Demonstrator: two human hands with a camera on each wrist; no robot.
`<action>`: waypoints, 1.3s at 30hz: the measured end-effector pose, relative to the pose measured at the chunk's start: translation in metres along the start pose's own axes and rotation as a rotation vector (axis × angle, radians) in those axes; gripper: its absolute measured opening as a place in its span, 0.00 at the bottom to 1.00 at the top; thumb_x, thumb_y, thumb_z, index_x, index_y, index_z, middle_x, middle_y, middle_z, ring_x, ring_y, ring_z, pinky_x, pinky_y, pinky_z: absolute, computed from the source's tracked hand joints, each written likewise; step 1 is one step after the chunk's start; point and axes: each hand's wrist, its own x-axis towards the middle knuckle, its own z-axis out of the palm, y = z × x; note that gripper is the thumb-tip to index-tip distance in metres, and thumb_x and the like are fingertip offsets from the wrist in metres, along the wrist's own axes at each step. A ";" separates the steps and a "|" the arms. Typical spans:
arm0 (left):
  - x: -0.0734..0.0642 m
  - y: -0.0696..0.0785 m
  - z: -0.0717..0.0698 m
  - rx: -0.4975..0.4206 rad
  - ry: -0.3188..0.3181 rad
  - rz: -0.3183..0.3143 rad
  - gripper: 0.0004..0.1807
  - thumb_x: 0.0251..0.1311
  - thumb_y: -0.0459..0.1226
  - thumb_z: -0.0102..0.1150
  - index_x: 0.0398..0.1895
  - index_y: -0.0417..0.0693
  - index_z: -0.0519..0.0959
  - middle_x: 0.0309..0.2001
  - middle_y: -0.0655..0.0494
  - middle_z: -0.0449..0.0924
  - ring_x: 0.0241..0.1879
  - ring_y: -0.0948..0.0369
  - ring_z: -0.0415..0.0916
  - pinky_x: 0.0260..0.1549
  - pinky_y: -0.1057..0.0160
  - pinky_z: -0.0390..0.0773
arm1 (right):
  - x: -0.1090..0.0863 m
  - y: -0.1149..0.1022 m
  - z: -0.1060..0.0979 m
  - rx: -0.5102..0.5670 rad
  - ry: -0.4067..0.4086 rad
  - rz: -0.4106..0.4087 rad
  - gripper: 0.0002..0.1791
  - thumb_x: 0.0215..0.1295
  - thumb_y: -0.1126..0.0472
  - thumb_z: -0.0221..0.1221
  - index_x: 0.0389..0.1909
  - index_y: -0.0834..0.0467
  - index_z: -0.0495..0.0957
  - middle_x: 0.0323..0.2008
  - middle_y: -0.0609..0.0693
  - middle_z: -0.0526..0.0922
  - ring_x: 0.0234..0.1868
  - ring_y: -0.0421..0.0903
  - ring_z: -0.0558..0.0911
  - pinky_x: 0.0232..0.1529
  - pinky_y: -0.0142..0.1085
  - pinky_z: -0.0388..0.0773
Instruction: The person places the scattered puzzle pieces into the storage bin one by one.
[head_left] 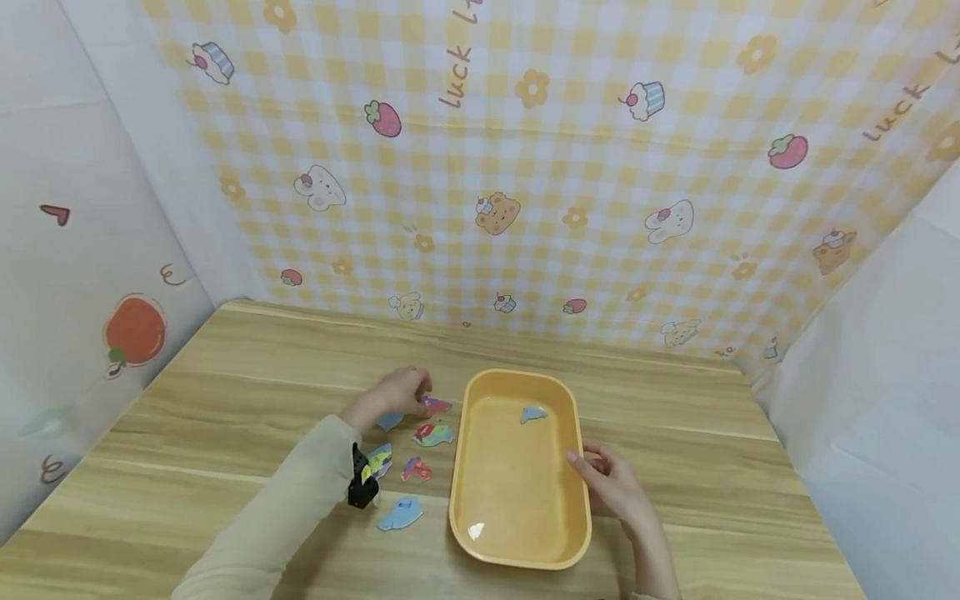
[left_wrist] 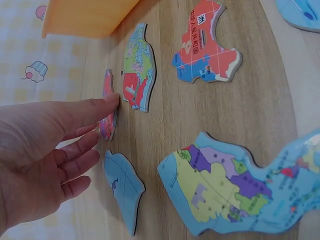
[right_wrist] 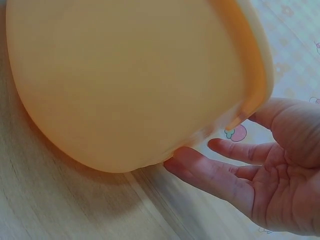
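While the right hand (head_left: 615,483) steadies the bin (head_left: 517,492), the left hand (head_left: 397,393) is at the loose pieces.

Head view: bin sits on the table (head_left: 697,492), roughly midway between left and right edges, long axis running toward the back edge. Right thumb hooks over the bin rim facing the table's right edge, fingers outside that wall. One small blue piece (head_left: 534,414) lies inside, at the end nearer the back edge. Six more lie on the table, on the bin's side toward the left edge. Left hand is at the back-edge end of that group, thumb by the pink-purple piece (head_left: 440,406); a plain blue piece (head_left: 390,421) is just beside it.

Left wrist view: thumb tip overlaps the pink-purple piece, other fingers half curled. Can't tell if it's pinched. Pieces look like flat printed board: should be light, stiff, maybe slick on the face. I'd take opposite edges between thumb and forefinger; narrow tips could crease.

Right wrist view: fingers against the bin's outer wall, thumb partly hidden at the rim. Looks like light, stiff plastic, probably slides easily. Rim's the place to hold.
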 end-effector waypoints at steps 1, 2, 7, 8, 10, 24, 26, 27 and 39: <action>0.001 0.000 0.000 0.010 0.006 -0.002 0.17 0.46 0.37 0.68 0.37 0.39 0.73 0.32 0.51 0.73 0.32 0.59 0.67 0.33 0.64 0.69 | 0.000 0.000 0.000 -0.001 0.003 0.001 0.30 0.64 0.53 0.53 0.59 0.69 0.61 0.42 0.65 0.78 0.33 0.50 0.83 0.31 0.41 0.82; 0.001 0.001 0.001 0.018 0.011 -0.005 0.17 0.46 0.37 0.68 0.36 0.40 0.74 0.31 0.52 0.73 0.31 0.60 0.67 0.33 0.64 0.69 | 0.000 0.000 0.000 -0.003 0.004 0.001 0.30 0.64 0.53 0.53 0.59 0.69 0.61 0.43 0.65 0.78 0.33 0.50 0.83 0.31 0.41 0.82; 0.002 0.002 0.002 0.031 0.021 -0.032 0.15 0.44 0.37 0.69 0.31 0.40 0.74 0.29 0.52 0.74 0.29 0.60 0.67 0.30 0.65 0.67 | 0.000 0.001 -0.001 -0.005 0.001 -0.002 0.30 0.64 0.54 0.53 0.60 0.69 0.61 0.43 0.65 0.78 0.33 0.50 0.83 0.32 0.41 0.82; 0.003 0.002 0.002 0.031 0.024 -0.040 0.15 0.44 0.37 0.69 0.31 0.40 0.74 0.29 0.52 0.74 0.29 0.60 0.67 0.30 0.65 0.67 | 0.000 0.001 -0.001 -0.006 0.000 -0.004 0.30 0.64 0.54 0.53 0.60 0.69 0.61 0.43 0.66 0.78 0.34 0.50 0.83 0.32 0.41 0.82; 0.003 0.003 0.002 0.026 0.026 -0.069 0.16 0.43 0.38 0.70 0.31 0.40 0.74 0.29 0.52 0.75 0.29 0.60 0.67 0.32 0.64 0.67 | 0.000 0.001 -0.001 -0.003 -0.003 -0.007 0.30 0.64 0.54 0.53 0.60 0.69 0.60 0.44 0.66 0.78 0.34 0.51 0.83 0.31 0.41 0.82; 0.000 0.011 0.007 -0.012 0.111 -0.149 0.15 0.38 0.36 0.72 0.28 0.42 0.76 0.28 0.54 0.77 0.30 0.59 0.71 0.38 0.58 0.70 | -0.001 -0.001 -0.001 0.005 -0.009 -0.001 0.32 0.64 0.53 0.53 0.61 0.71 0.59 0.43 0.66 0.78 0.34 0.52 0.83 0.32 0.42 0.82; 0.000 0.012 0.007 -0.040 0.124 -0.145 0.14 0.38 0.34 0.72 0.28 0.42 0.76 0.28 0.53 0.77 0.29 0.59 0.71 0.33 0.62 0.71 | -0.001 0.000 -0.001 0.010 -0.011 -0.003 0.32 0.64 0.53 0.53 0.61 0.71 0.59 0.44 0.67 0.78 0.34 0.52 0.84 0.32 0.42 0.82; 0.000 0.012 0.008 -0.050 0.128 -0.140 0.14 0.38 0.33 0.72 0.28 0.41 0.76 0.28 0.53 0.77 0.28 0.59 0.70 0.31 0.63 0.72 | -0.001 0.000 -0.001 0.012 -0.014 -0.005 0.32 0.64 0.54 0.53 0.61 0.71 0.58 0.44 0.67 0.78 0.33 0.53 0.84 0.32 0.42 0.82; -0.004 0.011 0.006 -0.150 0.159 -0.095 0.06 0.47 0.27 0.63 0.30 0.34 0.78 0.31 0.47 0.77 0.30 0.58 0.73 0.32 0.64 0.76 | -0.001 0.000 -0.002 0.020 -0.030 -0.005 0.32 0.65 0.53 0.52 0.61 0.71 0.58 0.43 0.66 0.78 0.34 0.53 0.83 0.32 0.42 0.82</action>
